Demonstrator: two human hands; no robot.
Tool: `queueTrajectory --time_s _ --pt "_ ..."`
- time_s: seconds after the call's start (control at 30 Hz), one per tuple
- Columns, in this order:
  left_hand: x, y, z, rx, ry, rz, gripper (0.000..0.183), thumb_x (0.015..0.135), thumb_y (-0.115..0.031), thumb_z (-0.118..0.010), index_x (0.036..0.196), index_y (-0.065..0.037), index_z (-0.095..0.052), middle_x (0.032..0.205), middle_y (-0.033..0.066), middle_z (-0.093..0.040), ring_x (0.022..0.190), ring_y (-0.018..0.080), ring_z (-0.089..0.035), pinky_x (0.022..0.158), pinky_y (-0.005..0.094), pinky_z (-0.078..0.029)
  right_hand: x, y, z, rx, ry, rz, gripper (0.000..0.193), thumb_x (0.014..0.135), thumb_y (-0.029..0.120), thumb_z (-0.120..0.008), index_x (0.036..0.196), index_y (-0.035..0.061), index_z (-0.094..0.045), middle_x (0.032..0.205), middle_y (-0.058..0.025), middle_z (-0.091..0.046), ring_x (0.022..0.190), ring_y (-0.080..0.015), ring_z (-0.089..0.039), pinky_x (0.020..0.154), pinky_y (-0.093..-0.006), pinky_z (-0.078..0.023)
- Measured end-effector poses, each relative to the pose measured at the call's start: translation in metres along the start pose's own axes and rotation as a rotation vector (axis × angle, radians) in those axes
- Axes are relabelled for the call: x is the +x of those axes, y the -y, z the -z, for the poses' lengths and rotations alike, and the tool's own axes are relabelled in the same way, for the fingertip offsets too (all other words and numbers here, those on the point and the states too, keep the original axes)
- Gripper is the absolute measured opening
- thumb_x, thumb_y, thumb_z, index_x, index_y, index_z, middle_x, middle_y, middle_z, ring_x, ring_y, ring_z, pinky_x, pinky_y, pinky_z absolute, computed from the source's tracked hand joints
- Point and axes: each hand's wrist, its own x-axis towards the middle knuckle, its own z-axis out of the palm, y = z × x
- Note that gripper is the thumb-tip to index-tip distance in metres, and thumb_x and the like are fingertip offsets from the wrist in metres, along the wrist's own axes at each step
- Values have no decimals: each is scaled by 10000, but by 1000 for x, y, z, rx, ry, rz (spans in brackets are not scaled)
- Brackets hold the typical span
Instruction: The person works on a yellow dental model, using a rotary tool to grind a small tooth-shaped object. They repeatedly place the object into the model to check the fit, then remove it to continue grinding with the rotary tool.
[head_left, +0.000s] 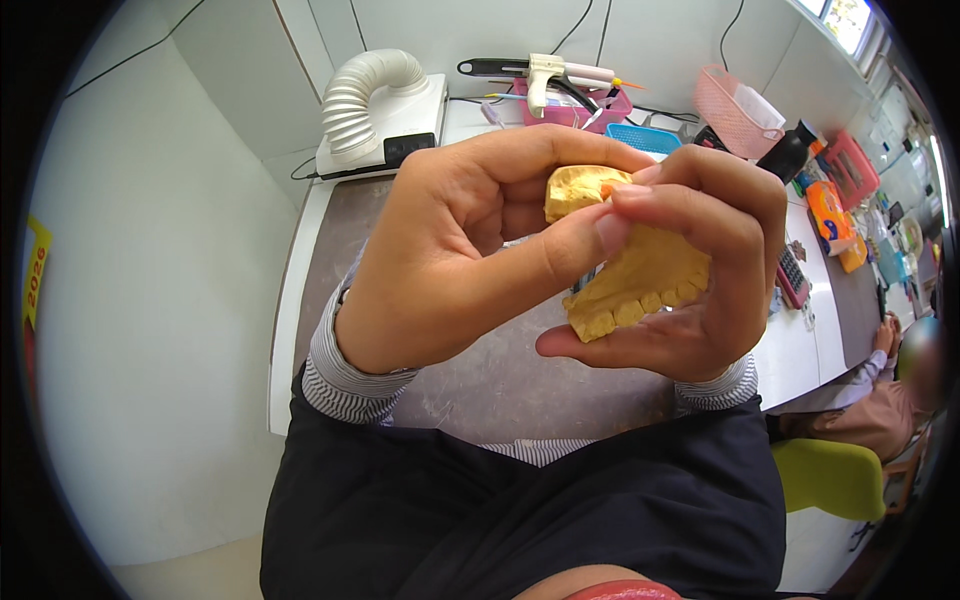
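Note:
Up close in front of me, both hands hold a yellow plaster dental cast. The cast [655, 270] has a row of tooth shapes along its lower edge. My right hand [740, 230] curls round it from the right, thumb below and fingers over the top. My left hand [450, 250] closes on a yellow block-shaped plaster part [575, 190] at the top, between thumb and index finger. Fingertips of both hands meet there and hide whether this part is joined to the cast.
Under my hands lies a grey mat [480, 385] on a white desk. Behind stand a white unit with a ribbed hose [365, 100], a pink basket [600, 115] with a glue gun, a blue tray [645, 138] and a pink basket [735, 110]. A person [875, 400] sits at the right.

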Motion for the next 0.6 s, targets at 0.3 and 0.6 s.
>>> queueTrajectory --time_s 0.3,0.6 --pt "-1 0 -3 177 -33 -137 389 779 -107 -533 1111 94 -507 968 150 -606 897 168 -584 787 262 -458 -1 -6 -4 99 -70 98 878 511 288 -867 1175 8 -366 977 -178 -485 810 -186 -566 650 -223 -501" --pt "-2 1 -5 315 -31 -337 394 757 -91 -541 1088 119 -506 948 166 -607 884 177 -587 778 259 -466 5 -1 -3 72 -72 134 752 570 283 -842 1108 8 -394 979 -191 -499 823 -192 -579 666 -222 -510"
